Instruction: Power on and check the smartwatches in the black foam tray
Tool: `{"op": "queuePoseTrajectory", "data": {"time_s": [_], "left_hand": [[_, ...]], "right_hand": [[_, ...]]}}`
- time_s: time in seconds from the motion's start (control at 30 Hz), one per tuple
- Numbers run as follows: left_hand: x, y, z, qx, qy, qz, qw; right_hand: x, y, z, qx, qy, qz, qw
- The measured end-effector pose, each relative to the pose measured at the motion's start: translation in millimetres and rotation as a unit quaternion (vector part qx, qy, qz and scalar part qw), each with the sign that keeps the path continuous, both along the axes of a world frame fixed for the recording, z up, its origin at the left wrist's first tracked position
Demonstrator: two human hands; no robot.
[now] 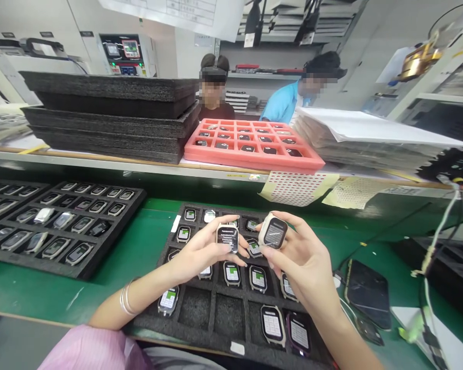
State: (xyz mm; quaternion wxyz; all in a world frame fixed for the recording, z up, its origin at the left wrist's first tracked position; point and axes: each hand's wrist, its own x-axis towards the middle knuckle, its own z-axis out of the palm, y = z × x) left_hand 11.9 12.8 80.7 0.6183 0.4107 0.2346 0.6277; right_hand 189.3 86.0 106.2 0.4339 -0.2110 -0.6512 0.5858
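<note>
My left hand [200, 252] pinches a small watch body [227, 238] with a dark lit screen, held above a black foam tray [216, 318]. My right hand [301, 257] grips a second watch body [273, 232], its screen tilted up and to the left. The two units sit side by side, a few centimetres apart. Beneath them the tray holds several watch bodies with bright screens, and some of its pockets near the front are bare.
A second black foam tray [100, 246] of watch bodies lies to the left on the green belt [146, 241]. A red tray [254, 156] and stacked black foam [111, 118] sit on the shelf beyond. Two people stand behind it. A dark phone [366, 293] and cables lie at right.
</note>
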Motion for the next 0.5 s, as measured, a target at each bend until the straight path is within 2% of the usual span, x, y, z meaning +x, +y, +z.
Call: {"op": "queuePoseTrajectory", "data": {"time_s": [0.27,0.5], "left_hand": [[-0.2,-1.1,-1.5,-0.007,0.030,0.009,0.999],[-2.7,-4.5,-0.8,0.017,0.019,0.005,1.000]], "right_hand": [[3.1,-3.4,1.6,0.018,-0.013,0.003,1.000],[3.8,-1.6,1.4,-0.011,0.026,0.009,1.000]]}}
